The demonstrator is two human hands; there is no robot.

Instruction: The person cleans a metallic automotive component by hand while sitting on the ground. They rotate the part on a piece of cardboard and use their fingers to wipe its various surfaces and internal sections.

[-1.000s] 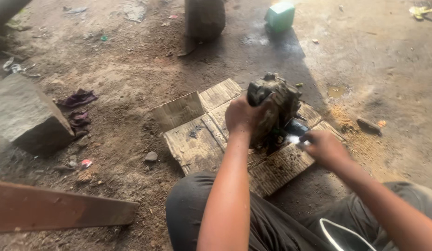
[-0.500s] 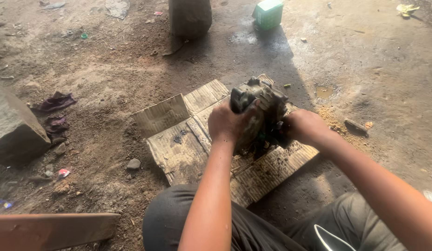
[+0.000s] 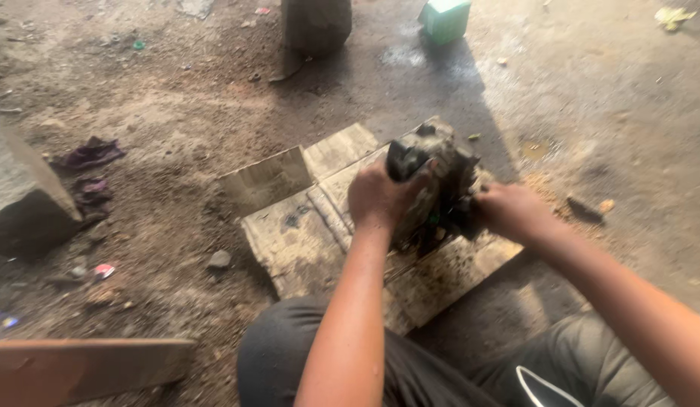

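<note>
**Both hands on a grimy engine part, seen from the head camera**

Down on a dirt floor (image 3: 154, 113), a person crouches over a flattened piece of cardboard (image 3: 293, 241) laid on the ground. Standing on that cardboard is a dark, greasy engine part (image 3: 440, 188), blocky and uneven in shape. The left hand (image 3: 380, 197) is closed around the part's near left side, fingers curled over its top edge. The right hand (image 3: 512, 211) presses against the part's right side; its fingers are hidden behind the metal, so I cannot tell how far they are closed. Dark trousers (image 3: 289, 362) show at the bottom of the view. Off to the left sits a grey stone block (image 3: 22, 196), with purple rags (image 3: 90, 154) just beside it. A rusty metal bar (image 3: 78, 369) lies at lower left. Well away, at the top, stands a small green box (image 3: 445, 19).
</note>
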